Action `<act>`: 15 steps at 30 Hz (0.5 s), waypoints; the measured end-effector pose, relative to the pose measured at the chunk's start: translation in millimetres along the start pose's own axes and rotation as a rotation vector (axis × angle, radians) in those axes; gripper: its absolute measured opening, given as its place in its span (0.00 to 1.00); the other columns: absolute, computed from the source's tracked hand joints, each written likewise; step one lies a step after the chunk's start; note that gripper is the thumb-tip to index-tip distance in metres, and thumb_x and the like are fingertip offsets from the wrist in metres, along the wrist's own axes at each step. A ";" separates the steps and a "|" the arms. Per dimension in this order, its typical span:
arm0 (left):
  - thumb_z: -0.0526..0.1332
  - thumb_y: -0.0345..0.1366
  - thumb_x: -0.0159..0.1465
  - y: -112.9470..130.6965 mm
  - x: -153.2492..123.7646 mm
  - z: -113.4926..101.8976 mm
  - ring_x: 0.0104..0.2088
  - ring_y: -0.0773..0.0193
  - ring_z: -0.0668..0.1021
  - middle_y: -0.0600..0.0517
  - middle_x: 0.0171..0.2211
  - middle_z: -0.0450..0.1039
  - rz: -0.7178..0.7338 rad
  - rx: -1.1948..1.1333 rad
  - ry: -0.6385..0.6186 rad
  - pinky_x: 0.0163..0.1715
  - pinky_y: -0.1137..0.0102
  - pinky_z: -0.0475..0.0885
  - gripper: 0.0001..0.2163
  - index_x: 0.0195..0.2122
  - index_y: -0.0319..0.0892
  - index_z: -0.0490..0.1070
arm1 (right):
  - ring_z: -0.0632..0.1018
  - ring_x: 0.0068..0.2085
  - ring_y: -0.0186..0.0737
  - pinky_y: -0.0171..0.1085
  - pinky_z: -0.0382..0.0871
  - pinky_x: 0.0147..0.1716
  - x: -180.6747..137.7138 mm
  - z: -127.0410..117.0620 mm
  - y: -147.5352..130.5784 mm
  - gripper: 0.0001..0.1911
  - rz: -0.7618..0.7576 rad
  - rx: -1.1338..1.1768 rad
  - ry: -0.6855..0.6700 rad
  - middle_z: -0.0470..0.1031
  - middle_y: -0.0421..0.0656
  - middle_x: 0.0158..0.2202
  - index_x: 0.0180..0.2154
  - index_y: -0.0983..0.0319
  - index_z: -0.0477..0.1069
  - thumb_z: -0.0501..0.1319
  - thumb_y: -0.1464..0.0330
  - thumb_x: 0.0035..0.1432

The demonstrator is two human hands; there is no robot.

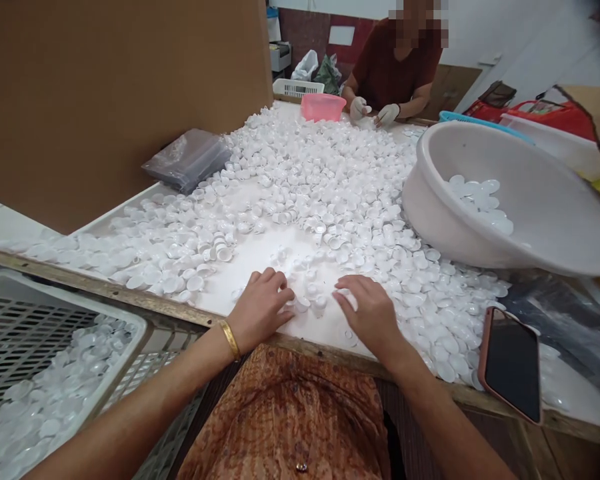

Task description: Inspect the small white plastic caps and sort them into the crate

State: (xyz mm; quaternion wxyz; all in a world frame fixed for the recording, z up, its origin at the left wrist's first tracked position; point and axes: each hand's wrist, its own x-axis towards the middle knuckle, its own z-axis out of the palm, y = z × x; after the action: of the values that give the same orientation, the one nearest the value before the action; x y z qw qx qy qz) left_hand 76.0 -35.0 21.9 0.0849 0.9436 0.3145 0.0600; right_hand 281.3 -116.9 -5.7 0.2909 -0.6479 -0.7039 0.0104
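Small round white plastic pieces (325, 200), like shallow cups or caps, cover the table in a thick spread. At the near edge, my left hand (263, 303) has its fingers curled and closed, with a small white piece partly showing between thumb and fingers. Across a short gap, my right hand (370, 310) pinches a white plastic piece (350, 297) between thumb and fingertips. Several loose pieces (303, 305) lie on the bare board between both hands. The fingers hide much of what they hold.
A large whitish basin (440, 207), tilted, holds some pieces at right. A phone (511, 367) lies by the near edge. Below left stands a plastic crate (130, 320) of pieces. A plastic-wrapped packet (190, 160), pink basin (323, 108) and gloved co-worker (397, 73) are farther back.
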 end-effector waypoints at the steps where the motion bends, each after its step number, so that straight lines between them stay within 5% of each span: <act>1: 0.59 0.35 0.59 2.8 -1.6 1.7 0.41 0.55 0.65 0.47 0.37 0.68 0.006 0.029 -0.019 0.37 0.62 0.59 0.04 0.31 0.42 0.71 | 0.71 0.42 0.43 0.40 0.64 0.40 2.3 1.1 -10.8 0.08 -0.042 -0.015 -0.060 0.73 0.46 0.39 0.39 0.61 0.70 0.57 0.66 0.59; 6: 0.51 0.33 0.63 -0.1 6.6 4.7 0.40 0.57 0.64 0.46 0.36 0.67 -0.109 -0.064 -0.100 0.37 0.63 0.60 0.12 0.29 0.41 0.73 | 0.68 0.38 0.42 0.37 0.61 0.35 9.8 14.8 -46.9 0.06 -0.028 -0.132 -0.248 0.71 0.44 0.32 0.29 0.62 0.71 0.58 0.69 0.58; 10: 0.52 0.33 0.62 -8.0 23.6 -0.3 0.41 0.56 0.64 0.47 0.38 0.68 -0.175 -0.129 -0.245 0.36 0.63 0.60 0.12 0.26 0.41 0.74 | 0.70 0.33 0.36 0.33 0.59 0.32 2.9 11.6 -45.4 0.09 0.179 0.049 -0.375 0.71 0.42 0.31 0.31 0.62 0.70 0.53 0.70 0.61; 15: 0.52 0.33 0.62 -5.0 34.8 -3.9 0.42 0.54 0.65 0.45 0.38 0.68 -0.123 -0.018 -0.237 0.35 0.62 0.60 0.12 0.27 0.40 0.74 | 0.72 0.32 0.36 0.32 0.57 0.30 -6.1 8.6 -33.6 0.11 0.294 0.121 -0.568 0.73 0.42 0.30 0.29 0.62 0.70 0.51 0.71 0.60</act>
State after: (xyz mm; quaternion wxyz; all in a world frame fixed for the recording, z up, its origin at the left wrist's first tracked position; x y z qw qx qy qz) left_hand 100.1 -9.5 26.8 0.1334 0.9222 0.3589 -0.0542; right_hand 247.2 -124.8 -2.1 0.1160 -0.6954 -0.6539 0.2744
